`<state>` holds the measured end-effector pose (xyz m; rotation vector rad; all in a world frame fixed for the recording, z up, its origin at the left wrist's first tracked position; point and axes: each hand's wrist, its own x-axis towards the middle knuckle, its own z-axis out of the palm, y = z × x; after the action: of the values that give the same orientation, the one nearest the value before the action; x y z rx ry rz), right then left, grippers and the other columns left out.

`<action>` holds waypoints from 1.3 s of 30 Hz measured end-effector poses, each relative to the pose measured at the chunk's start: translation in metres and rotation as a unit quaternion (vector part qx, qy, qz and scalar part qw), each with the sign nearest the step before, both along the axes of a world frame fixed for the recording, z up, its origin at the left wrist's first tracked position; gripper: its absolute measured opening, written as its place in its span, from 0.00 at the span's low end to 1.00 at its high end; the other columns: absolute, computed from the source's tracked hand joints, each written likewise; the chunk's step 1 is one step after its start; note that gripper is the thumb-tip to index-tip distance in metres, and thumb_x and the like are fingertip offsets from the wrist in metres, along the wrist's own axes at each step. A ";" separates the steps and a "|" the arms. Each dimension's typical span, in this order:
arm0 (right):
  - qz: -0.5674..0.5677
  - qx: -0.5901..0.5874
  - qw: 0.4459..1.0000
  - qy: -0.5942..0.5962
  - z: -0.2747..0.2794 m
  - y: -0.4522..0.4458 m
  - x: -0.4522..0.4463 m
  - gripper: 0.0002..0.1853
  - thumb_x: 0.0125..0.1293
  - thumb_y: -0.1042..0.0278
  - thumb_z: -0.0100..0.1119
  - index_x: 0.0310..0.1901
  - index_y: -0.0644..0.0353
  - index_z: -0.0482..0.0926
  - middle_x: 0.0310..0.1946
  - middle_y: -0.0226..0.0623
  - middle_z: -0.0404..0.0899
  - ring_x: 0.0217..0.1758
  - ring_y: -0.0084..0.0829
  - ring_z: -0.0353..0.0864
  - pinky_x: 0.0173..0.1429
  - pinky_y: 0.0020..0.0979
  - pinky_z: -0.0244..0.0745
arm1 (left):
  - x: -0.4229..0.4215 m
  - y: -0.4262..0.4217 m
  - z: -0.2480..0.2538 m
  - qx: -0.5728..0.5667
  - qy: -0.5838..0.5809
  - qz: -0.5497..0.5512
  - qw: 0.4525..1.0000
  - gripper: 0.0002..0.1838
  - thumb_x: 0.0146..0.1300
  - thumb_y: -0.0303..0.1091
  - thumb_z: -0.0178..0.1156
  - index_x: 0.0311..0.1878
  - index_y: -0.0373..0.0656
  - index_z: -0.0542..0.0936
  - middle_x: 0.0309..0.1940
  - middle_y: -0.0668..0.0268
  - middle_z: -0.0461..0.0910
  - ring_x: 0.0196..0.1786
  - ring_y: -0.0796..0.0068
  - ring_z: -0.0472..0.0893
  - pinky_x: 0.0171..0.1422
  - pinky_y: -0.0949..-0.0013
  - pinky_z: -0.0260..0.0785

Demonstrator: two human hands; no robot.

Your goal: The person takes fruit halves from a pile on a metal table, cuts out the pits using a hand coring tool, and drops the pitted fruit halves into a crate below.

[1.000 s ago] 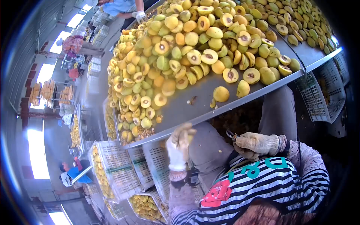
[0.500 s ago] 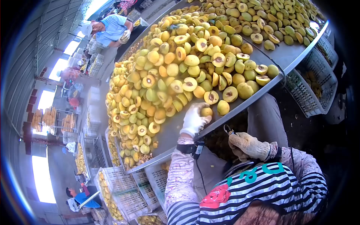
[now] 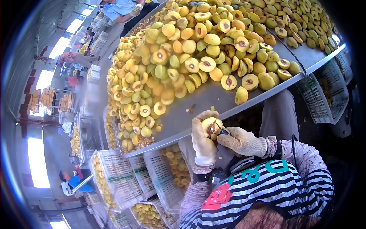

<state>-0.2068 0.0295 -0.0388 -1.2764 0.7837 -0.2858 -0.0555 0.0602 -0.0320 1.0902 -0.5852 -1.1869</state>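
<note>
My left hand (image 3: 203, 141), in a white glove, holds an apricot half (image 3: 209, 125) with its cut face and brown pit turned towards my other hand. My right hand (image 3: 246, 141), in a cream knitted glove, grips a small pitting tool (image 3: 224, 132) with a dark body and a thin metal loop. The loop lies against the pit area of the fruit. Both hands are close together just off the table's near edge. On the metal table (image 3: 179, 124) a pile of apricot halves (image 3: 171, 72) spreads out, and one apricot half (image 3: 241, 95) lies nearest the rim.
White plastic crates with fruit stand below the table, a crate (image 3: 164, 183) at left and another crate (image 3: 318, 101) at right. A cable (image 3: 293, 57) crosses the tabletop. A person in a blue shirt (image 3: 118, 9) works across the table; another person (image 3: 78, 179) is at lower left.
My left hand has taken an apricot half off the table and brought it back to my right hand. The tool's loop has come to the fruit. The view has shifted slightly.
</note>
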 end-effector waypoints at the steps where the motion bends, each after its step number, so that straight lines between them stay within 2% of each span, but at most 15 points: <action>1: -0.024 -0.024 0.999 -0.014 -0.006 0.004 0.007 0.28 0.72 0.38 0.54 0.47 0.61 0.82 0.27 0.38 0.80 0.30 0.33 0.80 0.39 0.36 0.74 | -0.002 0.000 0.002 0.008 -0.021 0.019 1.000 0.26 0.80 0.52 0.40 0.55 0.36 0.75 0.48 0.54 0.82 0.43 0.67 0.83 0.50 0.65 0.77; 3: -0.043 -0.052 0.998 -0.005 -0.009 0.008 0.013 0.29 0.70 0.39 0.55 0.51 0.62 0.82 0.31 0.43 0.82 0.38 0.39 0.82 0.47 0.39 0.75 | -0.002 0.002 0.002 0.022 -0.041 0.034 0.998 0.25 0.80 0.51 0.42 0.52 0.36 0.76 0.46 0.54 0.82 0.43 0.67 0.83 0.51 0.65 0.77; 7: 0.010 -0.051 0.999 0.010 -0.012 0.007 0.018 0.28 0.71 0.39 0.55 0.50 0.61 0.82 0.31 0.43 0.82 0.38 0.39 0.83 0.46 0.38 0.76 | -0.004 -0.001 0.003 -0.017 0.009 0.071 0.997 0.21 0.79 0.46 0.48 0.46 0.35 0.79 0.43 0.54 0.82 0.43 0.64 0.82 0.51 0.64 0.76; 11: 0.057 -0.029 0.996 0.055 0.000 0.003 0.015 0.30 0.70 0.36 0.56 0.51 0.60 0.82 0.30 0.40 0.83 0.38 0.37 0.83 0.47 0.37 0.76 | 0.007 -0.001 0.001 -0.042 0.038 -0.004 0.998 0.17 0.76 0.42 0.54 0.40 0.35 0.81 0.39 0.52 0.83 0.42 0.62 0.82 0.52 0.63 0.76; 14: 0.033 -0.050 0.998 -0.017 -0.021 0.008 0.013 0.28 0.72 0.37 0.54 0.44 0.59 0.82 0.26 0.37 0.81 0.29 0.31 0.82 0.35 0.34 0.76 | 0.008 -0.002 0.002 -0.056 0.033 -0.037 0.997 0.18 0.77 0.43 0.53 0.43 0.35 0.80 0.38 0.51 0.83 0.41 0.63 0.82 0.51 0.63 0.76; 16: 0.113 0.218 0.959 -0.138 -0.032 0.001 0.005 0.27 0.74 0.39 0.53 0.38 0.59 0.80 0.22 0.35 0.79 0.22 0.27 0.78 0.27 0.30 0.71 | 0.014 -0.004 -0.007 -0.036 0.031 -0.067 0.997 0.20 0.78 0.47 0.49 0.45 0.37 0.79 0.36 0.51 0.83 0.39 0.59 0.83 0.47 0.62 0.77; 18: 0.142 0.297 0.927 -0.177 -0.034 0.000 0.003 0.26 0.76 0.40 0.51 0.33 0.58 0.78 0.20 0.32 0.76 0.17 0.23 0.74 0.20 0.27 0.65 | 0.016 -0.007 -0.011 -0.027 0.064 -0.089 0.994 0.20 0.79 0.47 0.47 0.47 0.38 0.78 0.34 0.52 0.83 0.36 0.57 0.83 0.44 0.61 0.77; 25: 0.098 0.157 0.980 -0.071 -0.015 0.011 0.005 0.25 0.76 0.42 0.51 0.31 0.57 0.76 0.17 0.27 0.70 0.14 0.21 0.67 0.17 0.24 0.60 | 0.034 -0.020 -0.019 -0.041 0.155 -0.275 0.948 0.19 0.72 0.33 0.51 0.56 0.28 0.79 0.28 0.54 0.82 0.34 0.55 0.83 0.44 0.58 0.78; 28: 0.092 0.138 0.984 -0.064 -0.015 0.017 0.005 0.23 0.76 0.43 0.52 0.33 0.56 0.75 0.17 0.26 0.69 0.14 0.21 0.65 0.18 0.24 0.59 | 0.036 -0.021 0.000 0.023 0.029 -0.344 0.938 0.18 0.71 0.32 0.51 0.55 0.27 0.80 0.29 0.52 0.83 0.34 0.55 0.84 0.44 0.59 0.79; 29: 0.094 0.189 0.973 -0.095 -0.018 0.019 0.003 0.23 0.76 0.43 0.52 0.33 0.56 0.74 0.17 0.26 0.68 0.14 0.20 0.64 0.18 0.24 0.58 | 0.036 -0.021 -0.001 0.021 0.070 -0.343 0.937 0.18 0.70 0.28 0.49 0.56 0.28 0.79 0.32 0.55 0.84 0.35 0.62 0.85 0.45 0.66 0.79; 31: 0.121 0.315 0.930 -0.146 -0.014 0.016 -0.001 0.23 0.77 0.42 0.49 0.33 0.54 0.70 0.16 0.23 0.63 0.14 0.18 0.59 0.18 0.23 0.54 | 0.032 -0.020 -0.021 -0.042 0.212 -0.335 0.917 0.18 0.71 0.29 0.48 0.56 0.29 0.78 0.32 0.54 0.84 0.36 0.61 0.84 0.46 0.63 0.79; 35: 0.205 0.571 0.702 -0.372 -0.042 0.017 -0.001 0.28 0.74 0.31 0.42 0.32 0.50 0.66 0.14 0.20 0.58 0.12 0.15 0.54 0.15 0.22 0.53 | 0.007 -0.018 -0.037 -0.113 0.369 -0.251 0.888 0.16 0.76 0.32 0.46 0.56 0.34 0.78 0.33 0.57 0.83 0.38 0.56 0.82 0.45 0.56 0.77; 37: 0.250 0.556 0.665 -0.432 -0.034 0.015 0.001 0.28 0.75 0.31 0.42 0.32 0.50 0.66 0.14 0.20 0.58 0.12 0.15 0.54 0.14 0.22 0.54 | -0.004 -0.014 -0.044 -0.047 0.321 -0.164 0.932 0.16 0.79 0.34 0.42 0.57 0.38 0.77 0.36 0.59 0.82 0.41 0.56 0.82 0.47 0.55 0.77; 38: 0.272 0.547 0.643 -0.462 -0.031 0.016 0.003 0.28 0.75 0.31 0.41 0.32 0.50 0.66 0.13 0.20 0.58 0.11 0.15 0.54 0.14 0.22 0.54 | 0.000 -0.017 -0.046 0.026 0.466 -0.115 0.877 0.18 0.80 0.39 0.42 0.59 0.39 0.75 0.38 0.58 0.82 0.43 0.55 0.82 0.50 0.53 0.77; 39: 0.256 0.572 0.668 -0.400 -0.035 0.010 -0.004 0.30 0.68 0.25 0.49 0.30 0.49 0.68 0.13 0.20 0.60 0.12 0.14 0.58 0.15 0.21 0.57 | 0.003 -0.016 -0.038 0.039 0.437 -0.067 0.896 0.19 0.79 0.41 0.42 0.60 0.39 0.75 0.41 0.58 0.82 0.44 0.55 0.82 0.54 0.51 0.77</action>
<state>-0.2113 0.0392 -0.0735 -0.0231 -0.2527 0.1410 -0.0521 0.0438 -0.0702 0.4789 0.0976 -1.6682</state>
